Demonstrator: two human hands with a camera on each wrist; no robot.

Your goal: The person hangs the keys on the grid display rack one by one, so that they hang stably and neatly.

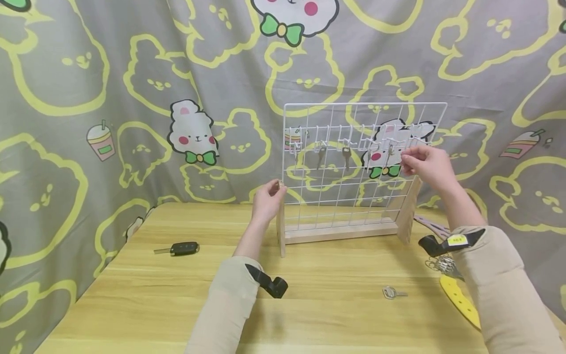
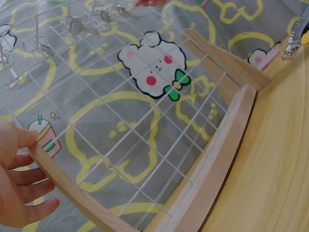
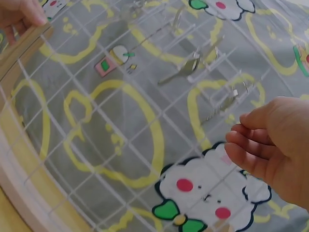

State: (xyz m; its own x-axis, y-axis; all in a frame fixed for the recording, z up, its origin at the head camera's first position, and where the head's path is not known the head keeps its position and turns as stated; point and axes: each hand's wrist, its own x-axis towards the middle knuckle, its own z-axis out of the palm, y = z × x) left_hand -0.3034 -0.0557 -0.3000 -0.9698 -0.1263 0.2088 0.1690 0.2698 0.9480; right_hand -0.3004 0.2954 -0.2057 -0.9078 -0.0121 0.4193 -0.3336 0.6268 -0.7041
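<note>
A white wire grid rack [image 1: 340,201] stands upright between wooden side supports. Small keys, among them a dark-headed key [image 1: 347,157] and a silver key [image 1: 321,156], hang from hooks on its upper part. My left hand [image 1: 267,200] pinches the top of the left wooden upright [image 2: 87,198], its other fingers loose beside the wood. At the rack's right side, my right hand [image 1: 425,164] is raised with fingers loosely bent and nothing visible between them. Just beyond its fingertips hangs another key [image 3: 227,102].
A black car key [image 1: 184,248] lies on the wooden table at left. Toward the front right are a loose silver key [image 1: 390,293], a bunch of metal rings [image 1: 442,265] and a flat yellow piece with holes [image 1: 460,300]. Patterned grey curtain [image 1: 239,83] hangs behind.
</note>
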